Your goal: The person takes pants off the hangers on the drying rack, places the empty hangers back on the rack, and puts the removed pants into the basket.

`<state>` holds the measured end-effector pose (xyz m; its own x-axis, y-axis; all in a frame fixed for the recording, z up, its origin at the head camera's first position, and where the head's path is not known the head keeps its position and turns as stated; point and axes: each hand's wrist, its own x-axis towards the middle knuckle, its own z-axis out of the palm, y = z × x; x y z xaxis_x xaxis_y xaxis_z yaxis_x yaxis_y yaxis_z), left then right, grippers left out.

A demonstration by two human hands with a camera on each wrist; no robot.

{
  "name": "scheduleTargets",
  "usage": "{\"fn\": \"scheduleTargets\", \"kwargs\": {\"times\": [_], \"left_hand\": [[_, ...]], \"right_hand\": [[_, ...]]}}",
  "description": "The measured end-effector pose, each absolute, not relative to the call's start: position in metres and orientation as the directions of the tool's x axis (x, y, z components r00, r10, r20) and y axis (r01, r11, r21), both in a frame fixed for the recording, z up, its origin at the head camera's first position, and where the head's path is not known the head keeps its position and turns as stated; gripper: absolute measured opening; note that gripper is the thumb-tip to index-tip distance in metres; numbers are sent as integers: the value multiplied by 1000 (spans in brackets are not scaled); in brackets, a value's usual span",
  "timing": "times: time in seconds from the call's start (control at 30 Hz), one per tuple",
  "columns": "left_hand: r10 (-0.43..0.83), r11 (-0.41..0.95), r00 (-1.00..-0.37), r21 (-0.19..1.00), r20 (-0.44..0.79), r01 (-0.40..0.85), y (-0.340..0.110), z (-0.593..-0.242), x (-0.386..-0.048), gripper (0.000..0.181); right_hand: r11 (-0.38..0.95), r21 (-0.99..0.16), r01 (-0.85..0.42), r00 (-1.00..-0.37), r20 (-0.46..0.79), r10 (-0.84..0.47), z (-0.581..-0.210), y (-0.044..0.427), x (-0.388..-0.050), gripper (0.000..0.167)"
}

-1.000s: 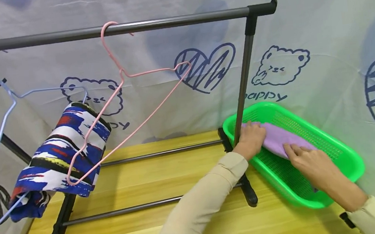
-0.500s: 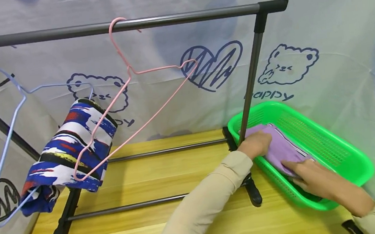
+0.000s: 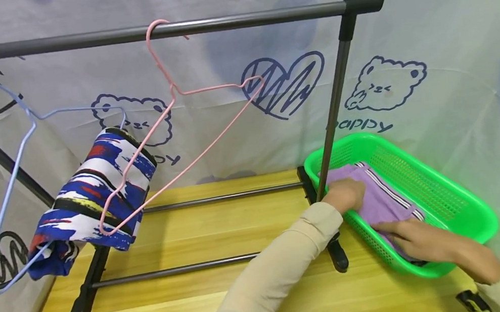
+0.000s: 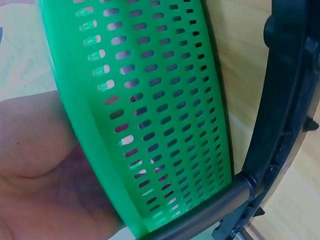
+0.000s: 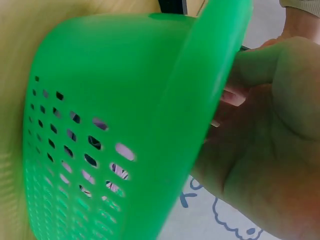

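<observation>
A purple garment (image 3: 380, 198) with black-and-white striped trim lies folded in a green perforated basket (image 3: 461, 205) at the right. My left hand (image 3: 347, 194) is at its far-left end, knuckles up, gripping the cloth; the fingertips are hidden. At the near end my right hand (image 3: 423, 239) holds the garment, thumb side over the fabric and other fingers tucked below. In the left wrist view the basket wall (image 4: 150, 95) hides the fingers of the left hand (image 4: 40, 170). The right wrist view has the right hand (image 5: 270, 135) reaching over the basket rim, its fingers mostly hidden.
A dark clothes rack (image 3: 218, 24) stands on the wooden table (image 3: 221, 230), its right post (image 3: 336, 101) close to the basket and left forearm. A pink hanger (image 3: 212, 144) and a blue hanger (image 3: 13, 170) hang from it; the blue one carries a patterned garment (image 3: 94, 198).
The purple garment has been turned and spread in the basket, so its striped trim now shows. My right hand has shifted slightly down toward the near rim; the left stays at the far-left end.
</observation>
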<state>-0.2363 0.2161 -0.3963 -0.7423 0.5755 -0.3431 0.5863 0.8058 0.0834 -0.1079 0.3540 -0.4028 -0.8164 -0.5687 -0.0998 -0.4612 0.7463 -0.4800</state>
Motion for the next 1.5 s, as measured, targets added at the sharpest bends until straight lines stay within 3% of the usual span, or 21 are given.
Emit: {"fn": "scheduleTargets", "kwargs": {"times": [0.2,0.5,0.6,0.67,0.77,0.9,1.0,1.13,1.3,1.5], "left_hand": [[566,816,-758,86,-326,572,217,-400,-233,14],[627,779,-749,192,-216,597,205,-405,-238,21],[644,764,-740,222,-195,606,197,-404,-238,16],[672,738,-716,244,-187,629,191,-402,-238,12],[742,665,-650,301,-166,683,181,-400,-237,27],[840,524,-534,391,-94,757,162,-400,-235,34],[865,449,-502,450,-1,772,143,-401,-231,32],[853,369,-503,516,142,773,121,-406,-222,31],[820,309,-506,536,269,786,96,-412,-206,30],[746,398,-598,524,293,753,55,-398,-188,31]], "right_hand": [[749,-466,-471,-810,-109,-577,-406,354,-103,35],[760,-467,-453,-822,-111,-558,-400,360,-106,42],[776,-460,-431,-839,-113,-532,-397,363,-107,39],[788,-457,-413,-853,-110,-511,-393,366,-107,37],[810,-431,-398,-878,-76,-472,-384,370,-104,38],[831,-369,-415,-904,64,-423,-369,370,-102,41],[859,-274,-432,-900,187,-393,-355,366,-105,45],[883,-188,-430,-882,298,-365,-336,360,-112,49],[871,-177,-459,-846,385,-368,-320,349,-126,52],[846,-201,-494,-804,474,-358,-307,329,-138,50]]}}
